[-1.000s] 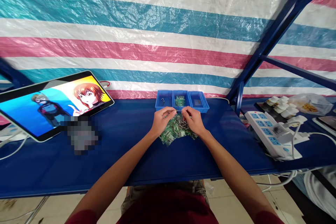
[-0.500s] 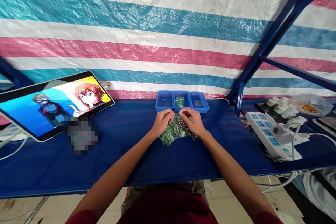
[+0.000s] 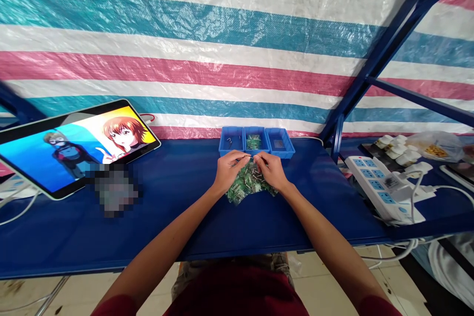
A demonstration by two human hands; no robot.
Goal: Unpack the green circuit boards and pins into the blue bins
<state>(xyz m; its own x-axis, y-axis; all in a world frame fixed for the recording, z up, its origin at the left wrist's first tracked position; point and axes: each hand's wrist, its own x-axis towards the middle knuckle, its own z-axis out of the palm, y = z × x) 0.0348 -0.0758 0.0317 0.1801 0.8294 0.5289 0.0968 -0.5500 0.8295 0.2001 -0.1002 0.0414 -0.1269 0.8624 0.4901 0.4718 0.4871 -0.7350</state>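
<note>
My left hand [image 3: 230, 170] and my right hand [image 3: 271, 170] meet fingertip to fingertip above a pile of small green pieces with metallic bits [image 3: 246, 181], which look like little circuit boards. Both hands are closed in a pinch. Whatever sits between the fingertips is too small to make out. Just beyond the hands stand three joined blue bins. Some thin metal pieces lie in the left bin [image 3: 225, 148], green pieces fill part of the middle bin [image 3: 254, 153], and small greyish pieces are in the right bin [image 3: 287, 149].
A tablet [image 3: 79, 145] playing a cartoon leans at the left, with a blurred-out patch [image 3: 117, 190] before it. On the right are a white power strip [image 3: 381, 190] with plugs and cables, several white bottles [image 3: 398, 150] and a plastic bag [image 3: 439, 145]. A blue frame post [image 3: 336, 138] rises beside the table.
My fingertips stay together, with slight shifts of the fingers; the left fingers now reach a little further right. A thin yellowish piece seen between them earlier is now hardly visible.
</note>
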